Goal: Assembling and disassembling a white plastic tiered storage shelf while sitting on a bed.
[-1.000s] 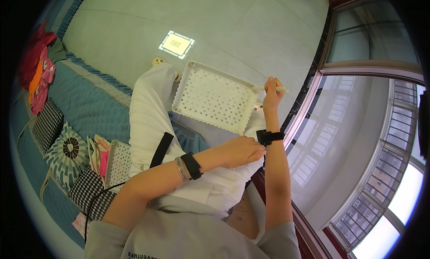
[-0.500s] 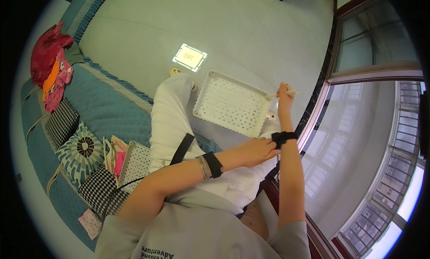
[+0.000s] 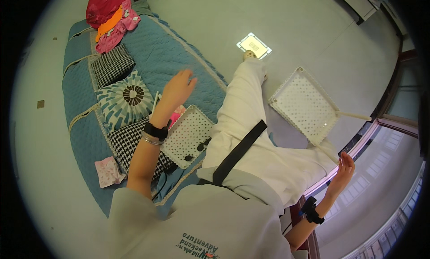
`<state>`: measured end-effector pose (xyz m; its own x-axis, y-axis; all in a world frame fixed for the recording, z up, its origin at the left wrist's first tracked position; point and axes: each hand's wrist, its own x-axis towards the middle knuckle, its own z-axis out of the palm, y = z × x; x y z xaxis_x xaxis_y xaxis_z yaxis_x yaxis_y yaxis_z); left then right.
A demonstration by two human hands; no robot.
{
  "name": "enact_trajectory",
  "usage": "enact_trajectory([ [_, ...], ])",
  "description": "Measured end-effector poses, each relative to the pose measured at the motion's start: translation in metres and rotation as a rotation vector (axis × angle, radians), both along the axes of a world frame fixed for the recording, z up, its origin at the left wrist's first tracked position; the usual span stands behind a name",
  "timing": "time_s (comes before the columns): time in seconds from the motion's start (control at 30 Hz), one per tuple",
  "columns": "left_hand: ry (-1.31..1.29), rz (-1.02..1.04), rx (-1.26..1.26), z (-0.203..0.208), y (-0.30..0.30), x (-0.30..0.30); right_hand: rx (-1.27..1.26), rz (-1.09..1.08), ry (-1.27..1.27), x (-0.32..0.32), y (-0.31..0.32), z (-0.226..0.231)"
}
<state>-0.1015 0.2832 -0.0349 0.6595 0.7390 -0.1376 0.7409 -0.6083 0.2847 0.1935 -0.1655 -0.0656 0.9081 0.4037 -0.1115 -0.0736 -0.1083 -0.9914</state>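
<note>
A white perforated tray (image 3: 304, 102) with raised rims lies tilted by my right leg. Two cream poles stick out from its right side: the far pole (image 3: 354, 116) and the near pole (image 3: 326, 153). My right hand (image 3: 342, 169) is at the outer end of the near pole, fingers loosely stretched; whether they touch it I cannot tell. Over the blue sofa my left hand (image 3: 177, 91) reaches out, slightly blurred, with fingers apart and nothing visible in them. Beneath and beside that wrist are a second perforated white tray (image 3: 186, 136) and a pink package (image 3: 177, 116).
The sofa (image 3: 179, 57) on the left carries a round-patterned cushion (image 3: 130, 95), houndstooth cushions (image 3: 112, 65), red and pink clothes (image 3: 107, 8) and a pink packet (image 3: 109, 171). Small dark pieces (image 3: 201, 146) lie on the second tray. A window frame (image 3: 394, 124) borders the right.
My left hand has moved from beside my right wrist out over the sofa. My right hand has left the far pole and come nearer, to a second pole. The view has swung left.
</note>
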Motion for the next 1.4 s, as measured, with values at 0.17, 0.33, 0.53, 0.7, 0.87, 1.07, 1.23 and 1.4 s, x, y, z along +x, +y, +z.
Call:
enact_trajectory([
  [0.17, 0.240, 0.048, 0.007, -0.145, -0.029, -0.172, -0.053, -0.231, 0.014, -0.020, 0.034, -0.014],
  [0.33, 0.346, 0.220, -0.197, -0.171, -0.103, -0.232, -0.287, -0.141, -0.156, -0.017, 0.039, -0.025],
  [0.53, 0.205, 0.449, 0.211, -0.141, -0.104, -0.235, -0.301, -0.052, -0.185, -0.007, 0.026, -0.038],
  [0.7, 0.201, 0.505, 0.281, -0.135, -0.064, -0.240, -0.339, -0.011, -0.173, -0.009, 0.030, -0.032],
  [0.87, 0.325, 0.613, 0.184, -0.162, -0.021, -0.249, -0.426, -0.047, -0.172, -0.015, 0.026, -0.035],
  [1.07, 0.256, 0.637, 0.125, -0.186, 0.015, -0.242, -0.488, -0.054, -0.173, -0.016, 0.036, -0.029],
  [1.23, 0.249, 0.554, -0.026, -0.204, 0.040, -0.231, -0.532, -0.081, -0.143, -0.020, 0.038, -0.023],
  [1.4, 0.324, 0.697, -0.144, -0.199, 0.055, -0.209, -0.612, -0.088, -0.157, -0.019, 0.047, -0.019],
])
